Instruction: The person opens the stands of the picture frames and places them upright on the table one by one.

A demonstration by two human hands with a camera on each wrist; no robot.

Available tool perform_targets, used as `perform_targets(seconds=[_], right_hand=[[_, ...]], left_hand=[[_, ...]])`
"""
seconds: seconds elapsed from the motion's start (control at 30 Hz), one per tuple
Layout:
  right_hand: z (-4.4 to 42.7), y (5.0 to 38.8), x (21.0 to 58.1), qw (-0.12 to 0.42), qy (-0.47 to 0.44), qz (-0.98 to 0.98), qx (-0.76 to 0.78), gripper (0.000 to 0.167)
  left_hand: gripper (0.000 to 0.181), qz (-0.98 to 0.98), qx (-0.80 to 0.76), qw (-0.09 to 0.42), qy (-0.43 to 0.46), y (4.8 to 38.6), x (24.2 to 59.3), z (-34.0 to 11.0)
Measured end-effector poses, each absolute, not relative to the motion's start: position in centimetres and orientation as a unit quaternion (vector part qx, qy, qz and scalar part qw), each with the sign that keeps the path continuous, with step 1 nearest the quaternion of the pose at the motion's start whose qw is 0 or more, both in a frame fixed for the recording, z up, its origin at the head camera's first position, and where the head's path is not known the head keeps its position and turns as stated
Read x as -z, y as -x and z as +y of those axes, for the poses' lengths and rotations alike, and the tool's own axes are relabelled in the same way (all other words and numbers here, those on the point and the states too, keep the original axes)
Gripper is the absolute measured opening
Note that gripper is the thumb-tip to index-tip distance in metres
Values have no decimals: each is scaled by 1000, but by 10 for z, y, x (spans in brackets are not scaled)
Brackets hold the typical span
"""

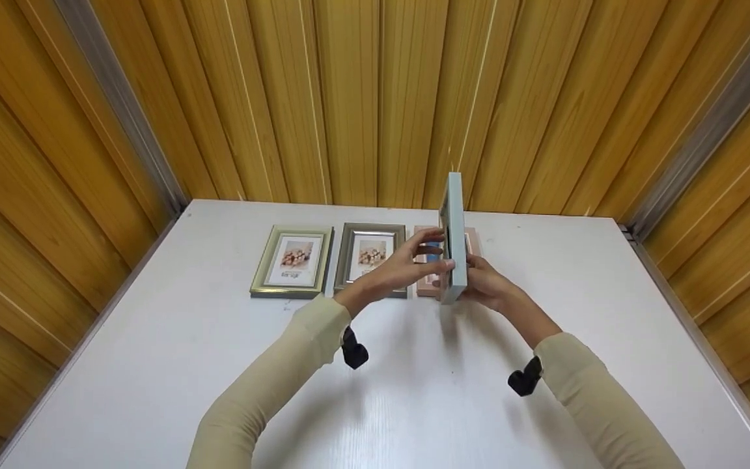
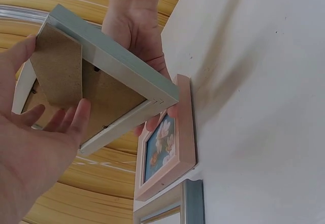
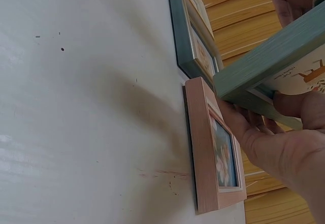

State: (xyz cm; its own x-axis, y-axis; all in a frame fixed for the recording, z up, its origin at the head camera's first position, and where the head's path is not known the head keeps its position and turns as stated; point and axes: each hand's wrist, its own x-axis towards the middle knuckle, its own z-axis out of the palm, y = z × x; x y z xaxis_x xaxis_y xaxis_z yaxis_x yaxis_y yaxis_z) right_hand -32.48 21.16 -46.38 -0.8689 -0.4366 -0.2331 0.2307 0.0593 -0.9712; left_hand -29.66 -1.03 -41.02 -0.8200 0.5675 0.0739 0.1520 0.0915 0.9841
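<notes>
Head view: blue-green frame (image 1: 457,228) held upright, right of centre.
Left hand (image 1: 398,265) has fingers clamped on its stand (image 2: 58,69); right hand (image 1: 491,286) has fingers clamped on its edge.

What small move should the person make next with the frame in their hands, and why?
Probably ease the brown support leg a little outward with the left hand: its thumb and fingers are at the leg's edges, while the right hand grips the blue-green frame. How far out the leg already stands is hard to tell.
</notes>
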Motion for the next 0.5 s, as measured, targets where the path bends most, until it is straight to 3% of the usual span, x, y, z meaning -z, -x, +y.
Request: perform_targets(seconds=[0.3, 0.5], right_hand=[[208, 324, 465, 249, 69, 684, 682, 56], [209, 323, 465, 248, 74, 692, 674, 58]], left_hand=[[56, 720, -628, 178, -235, 298, 413, -17], [57, 721, -625, 175, -245, 300, 413, -19]])
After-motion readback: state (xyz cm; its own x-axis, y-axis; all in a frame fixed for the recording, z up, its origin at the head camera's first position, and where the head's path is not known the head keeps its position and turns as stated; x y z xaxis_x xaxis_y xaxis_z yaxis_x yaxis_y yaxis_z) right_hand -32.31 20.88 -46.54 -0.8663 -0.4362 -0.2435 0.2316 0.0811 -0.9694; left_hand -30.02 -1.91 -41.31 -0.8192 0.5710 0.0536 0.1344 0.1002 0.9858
